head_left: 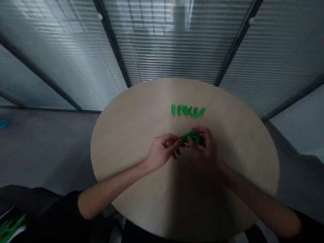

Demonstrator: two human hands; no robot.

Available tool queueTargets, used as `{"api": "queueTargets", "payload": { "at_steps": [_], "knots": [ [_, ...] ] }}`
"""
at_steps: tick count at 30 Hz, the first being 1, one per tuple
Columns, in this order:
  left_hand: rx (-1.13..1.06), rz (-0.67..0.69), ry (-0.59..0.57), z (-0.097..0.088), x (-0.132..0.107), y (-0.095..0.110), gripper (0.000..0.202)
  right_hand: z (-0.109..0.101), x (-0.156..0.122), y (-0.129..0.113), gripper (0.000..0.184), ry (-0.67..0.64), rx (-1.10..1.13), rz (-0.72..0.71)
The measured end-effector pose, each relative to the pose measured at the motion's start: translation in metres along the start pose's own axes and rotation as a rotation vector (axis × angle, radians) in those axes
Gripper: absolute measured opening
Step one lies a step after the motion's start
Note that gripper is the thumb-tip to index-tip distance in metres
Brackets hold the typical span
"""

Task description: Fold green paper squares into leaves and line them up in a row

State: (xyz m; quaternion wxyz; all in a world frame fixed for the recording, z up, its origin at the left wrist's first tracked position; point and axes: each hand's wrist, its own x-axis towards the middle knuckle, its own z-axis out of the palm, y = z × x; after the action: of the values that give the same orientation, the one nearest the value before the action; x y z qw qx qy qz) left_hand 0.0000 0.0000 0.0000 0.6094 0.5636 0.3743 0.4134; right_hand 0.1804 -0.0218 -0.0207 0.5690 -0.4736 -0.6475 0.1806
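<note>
Over the middle of a round beige table (pixel 126 145), my left hand (pixel 164 150) and my right hand (pixel 206 143) meet around a small green piece (pixel 191 136). The fingers of both hands are curled and pinch this green piece from either side. Farther back on the table lies a short row of several green leaf-shaped pieces (pixel 188 110), side by side, apart from my hands.
Glass walls with closed slatted blinds (pixel 162 44) and dark frames stand behind the table. Grey floor surrounds it. More green strips (pixel 10 226) lie on something white at the bottom left corner.
</note>
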Motion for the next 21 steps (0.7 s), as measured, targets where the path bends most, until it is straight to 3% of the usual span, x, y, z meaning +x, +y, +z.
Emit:
{"api": "queueTargets", "payload": {
  "at_steps": [16, 21],
  "knots": [
    [-0.057, -0.016, -0.087, -0.0013, -0.0017, -0.0006, 0.038, 0.0016, 0.0052, -0.0013, 0.026, 0.02, -0.013, 0.063],
    [-0.024, -0.029, -0.057, -0.0025, 0.0, -0.0021, 0.037, 0.0016, 0.0041, 0.0016, 0.027, 0.001, 0.017, 0.094]
  ]
}}
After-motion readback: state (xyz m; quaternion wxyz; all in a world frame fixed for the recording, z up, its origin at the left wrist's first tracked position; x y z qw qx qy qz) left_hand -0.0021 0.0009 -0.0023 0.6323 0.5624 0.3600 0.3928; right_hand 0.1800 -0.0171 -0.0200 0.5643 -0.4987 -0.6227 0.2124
